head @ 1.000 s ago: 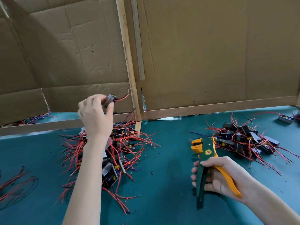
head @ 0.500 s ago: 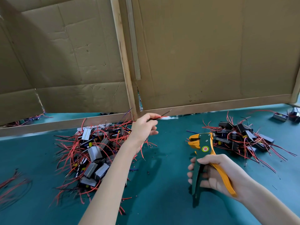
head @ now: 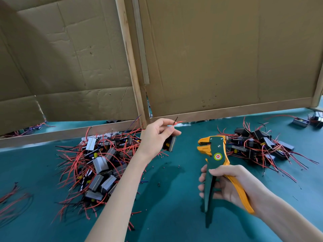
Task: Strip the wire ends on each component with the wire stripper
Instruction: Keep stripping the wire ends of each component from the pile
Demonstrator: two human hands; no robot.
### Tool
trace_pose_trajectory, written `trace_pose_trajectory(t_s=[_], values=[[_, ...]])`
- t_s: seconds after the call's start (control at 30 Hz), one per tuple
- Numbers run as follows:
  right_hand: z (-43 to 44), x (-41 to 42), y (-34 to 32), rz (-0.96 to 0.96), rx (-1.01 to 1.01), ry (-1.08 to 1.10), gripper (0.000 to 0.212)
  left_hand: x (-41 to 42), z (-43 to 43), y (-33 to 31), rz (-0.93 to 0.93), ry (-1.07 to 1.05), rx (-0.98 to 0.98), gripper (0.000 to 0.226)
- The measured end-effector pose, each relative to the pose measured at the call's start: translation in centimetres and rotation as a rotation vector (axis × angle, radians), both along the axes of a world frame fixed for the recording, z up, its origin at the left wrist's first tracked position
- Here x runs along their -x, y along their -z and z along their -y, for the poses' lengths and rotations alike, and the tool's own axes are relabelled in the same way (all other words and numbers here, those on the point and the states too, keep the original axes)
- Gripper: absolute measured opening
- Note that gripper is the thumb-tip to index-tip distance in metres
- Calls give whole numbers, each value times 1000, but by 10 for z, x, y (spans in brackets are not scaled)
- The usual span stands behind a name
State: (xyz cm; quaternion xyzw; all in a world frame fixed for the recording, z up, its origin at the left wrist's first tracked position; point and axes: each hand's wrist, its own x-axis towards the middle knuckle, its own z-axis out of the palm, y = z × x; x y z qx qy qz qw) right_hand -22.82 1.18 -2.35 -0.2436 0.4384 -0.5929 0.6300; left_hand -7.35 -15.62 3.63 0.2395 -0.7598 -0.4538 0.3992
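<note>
My left hand (head: 158, 135) pinches the red and black wires (head: 176, 121) of a small black component (head: 170, 143), which hangs below the fingers above the green table. My right hand (head: 227, 185) grips the handles of a green and yellow wire stripper (head: 214, 154), its jaws pointing up and left, a short way to the right of the component. A big pile of components with red and black wires (head: 99, 165) lies at the left. A second, smaller pile (head: 260, 145) lies at the right.
A cardboard wall on a wooden frame (head: 136, 81) stands along the back of the green table (head: 174, 215). Loose red wires (head: 12, 201) lie at the far left edge. Two more components (head: 307, 120) sit at the far right. Small wire scraps dot the table's middle.
My left hand carried a component from above the left pile rightward toward the stripper; it now hangs by its wires. My right hand with the stripper stayed almost still.
</note>
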Motion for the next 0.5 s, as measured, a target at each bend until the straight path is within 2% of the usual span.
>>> trace_pose_trajectory(t_s=[0.37,0.5], values=[[1,-2,-3,-1,56,39,38,1,-1,0,-43,50,-103,4],[1,-1,-2,-7,54,39,36,2,-1,2,-11,32,-56,10]])
